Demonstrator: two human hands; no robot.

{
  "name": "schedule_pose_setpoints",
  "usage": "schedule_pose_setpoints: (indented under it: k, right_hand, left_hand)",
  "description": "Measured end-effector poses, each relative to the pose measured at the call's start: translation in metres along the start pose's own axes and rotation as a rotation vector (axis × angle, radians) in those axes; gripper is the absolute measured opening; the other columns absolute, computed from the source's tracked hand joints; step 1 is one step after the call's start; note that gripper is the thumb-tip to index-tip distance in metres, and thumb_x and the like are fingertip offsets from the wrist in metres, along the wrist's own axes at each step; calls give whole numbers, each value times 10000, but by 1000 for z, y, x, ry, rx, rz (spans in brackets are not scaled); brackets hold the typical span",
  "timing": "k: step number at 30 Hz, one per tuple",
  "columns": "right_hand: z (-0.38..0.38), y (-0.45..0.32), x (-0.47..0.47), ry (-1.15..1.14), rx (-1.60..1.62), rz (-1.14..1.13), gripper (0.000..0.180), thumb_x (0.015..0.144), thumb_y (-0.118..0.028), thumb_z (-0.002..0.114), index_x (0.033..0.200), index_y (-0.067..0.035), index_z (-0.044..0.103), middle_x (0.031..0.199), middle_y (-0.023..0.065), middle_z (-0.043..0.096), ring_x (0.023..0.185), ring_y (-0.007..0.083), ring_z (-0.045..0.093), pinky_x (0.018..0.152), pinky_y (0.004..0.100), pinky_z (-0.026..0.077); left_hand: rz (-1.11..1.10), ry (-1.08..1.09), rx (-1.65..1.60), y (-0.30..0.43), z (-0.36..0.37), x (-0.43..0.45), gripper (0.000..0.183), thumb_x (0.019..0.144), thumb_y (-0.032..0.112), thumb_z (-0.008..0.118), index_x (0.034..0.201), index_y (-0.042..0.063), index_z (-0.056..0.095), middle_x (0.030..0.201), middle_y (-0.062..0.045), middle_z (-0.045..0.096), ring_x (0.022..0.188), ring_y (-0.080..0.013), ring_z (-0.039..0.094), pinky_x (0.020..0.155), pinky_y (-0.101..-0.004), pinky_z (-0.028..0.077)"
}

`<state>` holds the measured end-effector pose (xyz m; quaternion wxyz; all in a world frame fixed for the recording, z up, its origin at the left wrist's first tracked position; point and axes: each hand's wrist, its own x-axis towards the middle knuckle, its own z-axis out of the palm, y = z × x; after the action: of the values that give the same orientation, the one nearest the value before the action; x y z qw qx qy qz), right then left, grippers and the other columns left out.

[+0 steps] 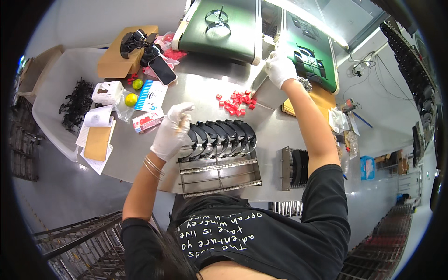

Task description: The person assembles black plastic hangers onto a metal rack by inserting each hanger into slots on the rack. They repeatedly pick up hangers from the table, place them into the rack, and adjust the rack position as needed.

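My left hand [172, 131], in a white glove, is at the left end of a metal rack [220, 169] that holds a row of curved black plastic parts [224, 138]. Its fingers are curled, and whether they grip anything is unclear. My right hand [280, 68], also gloved, reaches forward to the near edge of the right green conveyor belt [323, 52]; its fingertips are lost in glare. Black parts [309, 61] lie on that belt. Small red plastic clips [236, 103] lie in a loose pile on the metal table [206, 87] between my hands.
Another green conveyor [241, 31] carries black rings. At the left are a white tub [52, 115] of black pieces, a cardboard box [115, 59], a phone [162, 70], two citrus fruits and papers. A second rack [286, 168] of black parts stands by my right arm.
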<state>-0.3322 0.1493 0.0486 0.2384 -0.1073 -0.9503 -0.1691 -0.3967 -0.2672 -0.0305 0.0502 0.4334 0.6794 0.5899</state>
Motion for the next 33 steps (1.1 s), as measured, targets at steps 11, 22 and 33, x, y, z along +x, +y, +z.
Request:
schedule_pose_setpoints:
  k: [11,22,33]
  right_hand:
    - [-192,-204,-5,297,1702,-296,177,1022,-44,633,1185,19,657,949,116,724,740,100,667,619,208,524]
    - [72,-253,-100,-351,667,-304,579,951,-464,668,1332,-29,628,1245,245,661,1178,418,615,1023,497,473]
    - [70,-252,-89,-593,679,-261,470,991,-327,637,1334,-5,639,1240,209,699,1172,366,652,1037,419,489]
  left_hand:
    - [83,224,110,52,-34,-3,334,1018,101,633,1344,62,573,1267,-106,645,875,-172,641,825,-303,533]
    - [-655,765,-409,-131,-27,-129,220,1112,279,494,1156,83,585,927,-65,642,568,-108,608,479,-238,506]
    - [-692,792,-615,-135,-13,-122,290,1108,150,398,1368,49,318,932,-158,631,625,-265,708,516,-372,620]
